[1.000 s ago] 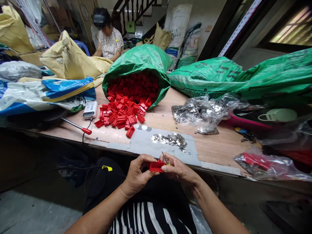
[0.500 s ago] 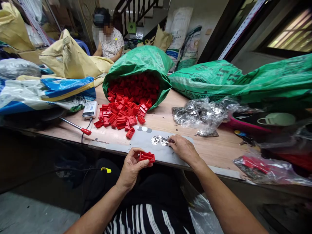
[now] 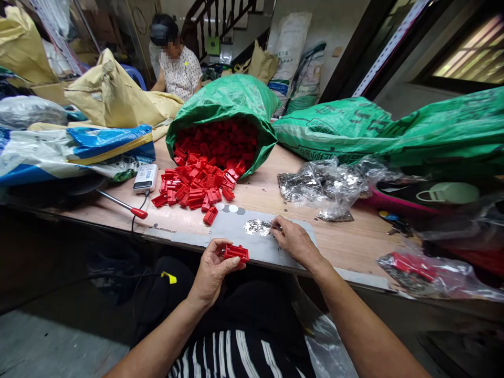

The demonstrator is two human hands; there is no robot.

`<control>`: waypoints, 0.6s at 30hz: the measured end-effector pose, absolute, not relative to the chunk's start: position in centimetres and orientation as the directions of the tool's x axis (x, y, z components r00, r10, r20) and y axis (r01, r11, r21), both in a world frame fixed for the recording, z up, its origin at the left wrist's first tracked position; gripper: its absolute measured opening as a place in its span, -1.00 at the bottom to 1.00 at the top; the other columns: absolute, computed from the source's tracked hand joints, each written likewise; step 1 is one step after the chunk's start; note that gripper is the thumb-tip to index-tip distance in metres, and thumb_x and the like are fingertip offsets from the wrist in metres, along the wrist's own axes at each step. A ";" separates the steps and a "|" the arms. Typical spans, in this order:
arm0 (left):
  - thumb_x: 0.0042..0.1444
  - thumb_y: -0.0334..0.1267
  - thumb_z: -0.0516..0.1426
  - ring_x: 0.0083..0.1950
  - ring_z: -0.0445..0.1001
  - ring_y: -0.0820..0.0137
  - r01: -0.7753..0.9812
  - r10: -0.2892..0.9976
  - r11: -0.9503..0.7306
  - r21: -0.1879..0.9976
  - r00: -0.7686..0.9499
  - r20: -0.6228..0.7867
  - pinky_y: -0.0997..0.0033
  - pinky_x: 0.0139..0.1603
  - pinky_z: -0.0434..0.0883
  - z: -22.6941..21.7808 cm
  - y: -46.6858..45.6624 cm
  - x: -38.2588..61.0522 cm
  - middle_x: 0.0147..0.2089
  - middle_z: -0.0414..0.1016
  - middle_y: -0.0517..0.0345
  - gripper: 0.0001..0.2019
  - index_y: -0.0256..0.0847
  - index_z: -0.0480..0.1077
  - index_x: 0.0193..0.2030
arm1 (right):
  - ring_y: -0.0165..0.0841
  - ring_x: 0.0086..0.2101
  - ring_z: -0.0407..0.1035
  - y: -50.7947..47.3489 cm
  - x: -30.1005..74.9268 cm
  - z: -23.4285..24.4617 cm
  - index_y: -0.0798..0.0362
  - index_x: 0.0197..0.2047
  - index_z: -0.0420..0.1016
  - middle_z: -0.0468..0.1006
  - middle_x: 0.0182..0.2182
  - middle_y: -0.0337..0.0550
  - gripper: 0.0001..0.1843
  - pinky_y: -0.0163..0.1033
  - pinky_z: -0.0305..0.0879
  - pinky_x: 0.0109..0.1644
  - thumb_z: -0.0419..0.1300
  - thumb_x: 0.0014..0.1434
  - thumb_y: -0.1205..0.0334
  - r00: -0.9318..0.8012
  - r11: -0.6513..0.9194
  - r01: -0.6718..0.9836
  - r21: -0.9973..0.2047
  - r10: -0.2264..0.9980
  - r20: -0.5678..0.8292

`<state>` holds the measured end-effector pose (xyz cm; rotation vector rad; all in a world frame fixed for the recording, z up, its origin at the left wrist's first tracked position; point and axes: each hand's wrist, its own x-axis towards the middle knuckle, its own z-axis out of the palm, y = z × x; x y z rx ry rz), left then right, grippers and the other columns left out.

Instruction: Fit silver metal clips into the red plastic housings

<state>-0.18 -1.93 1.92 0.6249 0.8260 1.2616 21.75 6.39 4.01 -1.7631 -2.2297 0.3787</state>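
Casing [image 3: 237,253], red, pinched in left hand [image 3: 212,274]; metal pieces [image 3: 255,227] beside right hand [image 3: 296,241], grip unclear.

a hollow red part [image 3: 238,252], cavity showing, is held near a loose heap of silvery metal pieces [image 3: 255,227].

Top [image 3: 230,352] black with white stripes; stripes uneven in width, thin toward wearer's left, broader at middle and right, edges slightly ragged, fanning apart toward bottom of view. Trousers [image 3: 252,310] plain, very dark; folds and seams lost in shadow, border with top hard to make out. Left forearm [image 3: 163,328] and right forearm [image 3: 354,307] bare. Left hand [image 3: 212,272], right hand [image 3: 297,241] bare too.
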 end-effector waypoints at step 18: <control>0.03 -0.33 0.22 0.05 0.38 0.31 -0.320 0.994 0.051 0.946 0.108 -0.017 0.38 0.06 0.36 2.0 -2.0 -0.2 0.03 0.45 0.08 -0.54 -0.10 0.38 0.12 | -0.55 -0.60 0.08 1.5 17.6 3.8 0.04 -0.24 0.30 0.39 -0.55 -0.37 -0.64 -0.39 -0.08 -0.53 0.31 0.05 0.01 -0.478 -0.220 0.074 -0.973 0.848 -0.228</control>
